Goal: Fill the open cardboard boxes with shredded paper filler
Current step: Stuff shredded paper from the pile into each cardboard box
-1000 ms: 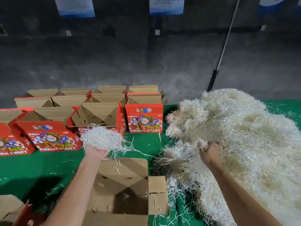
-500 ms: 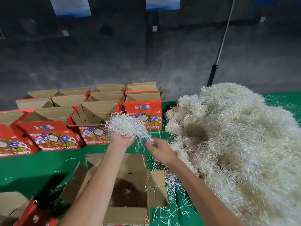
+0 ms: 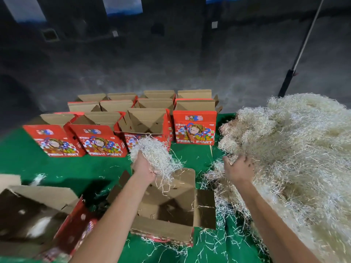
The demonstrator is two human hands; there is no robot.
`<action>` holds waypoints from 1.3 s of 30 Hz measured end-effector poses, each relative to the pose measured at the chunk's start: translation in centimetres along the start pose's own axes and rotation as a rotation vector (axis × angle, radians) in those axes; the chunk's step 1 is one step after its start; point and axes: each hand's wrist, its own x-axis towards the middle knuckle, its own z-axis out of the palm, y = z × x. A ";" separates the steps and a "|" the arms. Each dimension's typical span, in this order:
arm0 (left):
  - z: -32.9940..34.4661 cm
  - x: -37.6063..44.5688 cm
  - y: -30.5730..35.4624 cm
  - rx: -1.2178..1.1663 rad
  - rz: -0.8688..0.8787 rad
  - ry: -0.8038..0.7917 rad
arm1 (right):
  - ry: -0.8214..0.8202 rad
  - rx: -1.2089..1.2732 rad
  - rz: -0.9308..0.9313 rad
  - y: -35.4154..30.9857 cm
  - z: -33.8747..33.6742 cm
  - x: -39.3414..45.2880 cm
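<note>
My left hand (image 3: pixel 143 168) holds a clump of filler (image 3: pixel 152 152) above the near box (image 3: pixel 167 204). My right hand (image 3: pixel 238 168) grips into the pile (image 3: pixel 294 149) on the tabletop (image 3: pixel 76 168). Filler is light, soft and springy, and sheds strands; I judge it best gathered from underneath. At least eleven open boxes show: one near, one at left, the rest in rows behind.

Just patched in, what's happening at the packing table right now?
A person is filling fruit boxes with shredded paper. The left hand holds a clump of filler over the far edge of the open box in front of them, which has only a few stray strands inside. The right hand is grabbing into the big filler pile on the right. More open red boxes stand in rows at the back of the green table.
</note>
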 end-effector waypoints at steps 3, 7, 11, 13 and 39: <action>-0.4 -1.6 -0.6 0.065 0.048 -0.002 | -0.037 0.393 -0.273 -3.2 2.9 -6.0; -0.5 -4.9 -1.4 0.315 0.137 -0.234 | -0.329 0.699 -0.396 -9.0 5.4 -13.0; -3.2 -4.8 -2.3 0.312 0.190 -0.426 | -0.284 0.745 -0.242 -12.5 7.9 -15.1; -4.6 -4.5 -1.9 0.314 0.225 -0.331 | -0.195 0.770 -0.060 -13.1 8.7 -15.3; -9.1 2.3 4.3 0.192 0.119 -0.144 | 0.147 0.676 -0.084 -14.2 8.8 -13.2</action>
